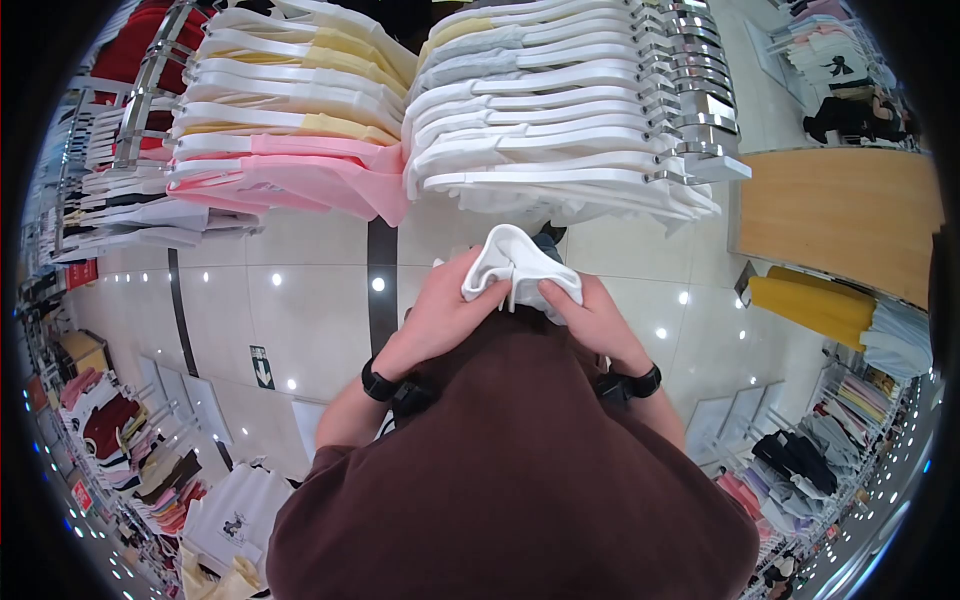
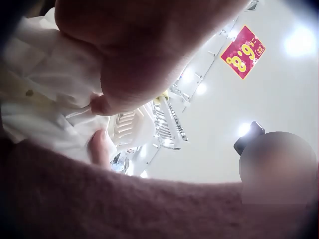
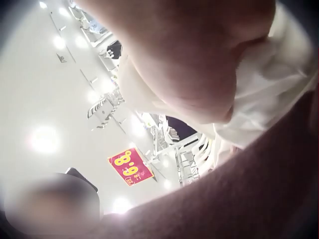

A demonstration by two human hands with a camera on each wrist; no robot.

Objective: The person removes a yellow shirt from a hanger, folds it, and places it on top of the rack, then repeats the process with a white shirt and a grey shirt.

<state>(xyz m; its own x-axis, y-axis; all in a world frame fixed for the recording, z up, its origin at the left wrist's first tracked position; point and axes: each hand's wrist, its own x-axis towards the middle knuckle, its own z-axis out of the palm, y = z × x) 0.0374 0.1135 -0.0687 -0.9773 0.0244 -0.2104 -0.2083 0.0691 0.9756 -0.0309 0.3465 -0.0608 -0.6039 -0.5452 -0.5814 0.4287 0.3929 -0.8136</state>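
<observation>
In front of the chest, both hands hold a white garment [image 1: 512, 248], its thick upper edge folded over like a collar. The left hand [image 1: 443, 308] grips its left side, thumb laid over the front of the cloth. On the other side the right hand [image 1: 596, 316] pinches the cloth the same way, its thumb pointing inward. Most of the fingers are hidden behind the fabric. Creased white cloth [image 2: 47, 84] fills the left part of the left wrist view, and white folds [image 3: 266, 89] lie under the hand in the right wrist view.
Just ahead hangs a rail of white tops [image 1: 550, 130] on white hangers, beside yellow and pink tops [image 1: 290, 180]. A wooden panel [image 1: 840, 215] stands at right, near folded yellow cloth [image 1: 810, 305]. Tiled floor [image 1: 310, 300] surrounds the person; more clothes racks line both sides.
</observation>
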